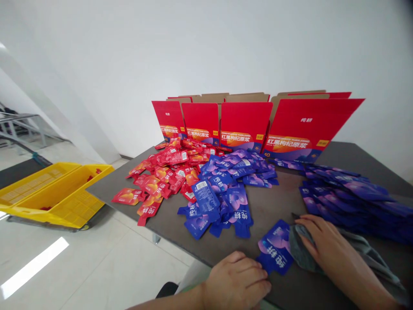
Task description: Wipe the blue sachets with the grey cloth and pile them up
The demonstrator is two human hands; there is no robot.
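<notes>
A blue pouch (pixel 275 251) is lying flat on the dark grey table (pixel 277 206) in the lower middle of the frame, close to the near edge. The left hand (pixel 237 282), at the bottom centre, is resting on the table edge with its fingers curled loosely inward, and its fingertips are touching the pouch's lower left corner; it is pinning the corner rather than gripping it. The right hand (pixel 329 247), at the lower right, is lying palm down with fingers stretched out and slightly spread over a grey cloth (pixel 364 252), which is bunched under the palm and overlapping the pouch's right edge. The hand is pressing on the cloth, not closing around it.

Further up, in the middle of the frame, a loose heap of blue pouches (pixel 226 189) is spreading across the table, and just left of it a heap of red pouches (pixel 167 172) is reaching toward the left corner. Along the right side, a neater row of blue pouches (pixel 348 193) is lying overlapped like shingles, running from the centre right down toward the right hand.

At the far edge of the table, red cartons (pixel 258 122) with printed Chinese lettering are standing upright in a row against the white wall (pixel 206 51). In the left of the frame, off the table and lower down, a yellow plastic crate (pixel 54 196) is sitting on the glossy floor (pixel 97 267).
</notes>
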